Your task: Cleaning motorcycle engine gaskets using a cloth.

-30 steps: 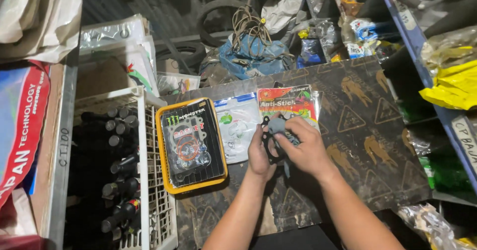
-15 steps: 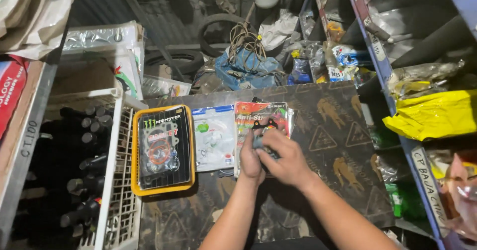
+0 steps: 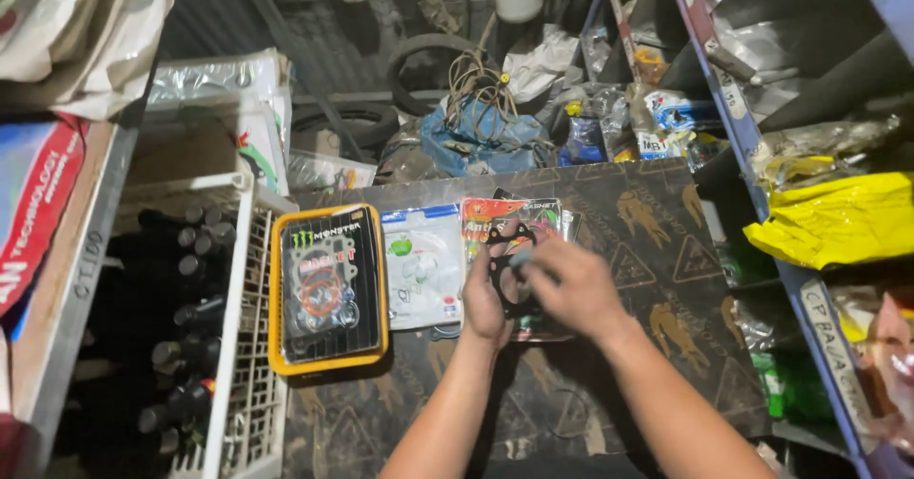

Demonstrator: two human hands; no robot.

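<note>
Black gasket point(image 3: 503, 250), thin and flat with cut-out holes, held level between my fingers above a red packet point(image 3: 495, 214).

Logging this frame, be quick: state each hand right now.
Left hand: closed on the black gasket, gripping its left edge.
Right hand: fingers pinch the same gasket from the right, over the red packet.

On the table we see three flat packets in a row: a yellow-edged black packet point(image 3: 328, 289) on the left, a white and blue packet point(image 3: 422, 265) in the middle, and a red and green packet point(image 3: 495, 217) right of it, partly under the hands. Far left we see a red and white printed bag point(image 3: 38, 203). On the right shelf lies a yellow plastic bag point(image 3: 838, 217).
</note>
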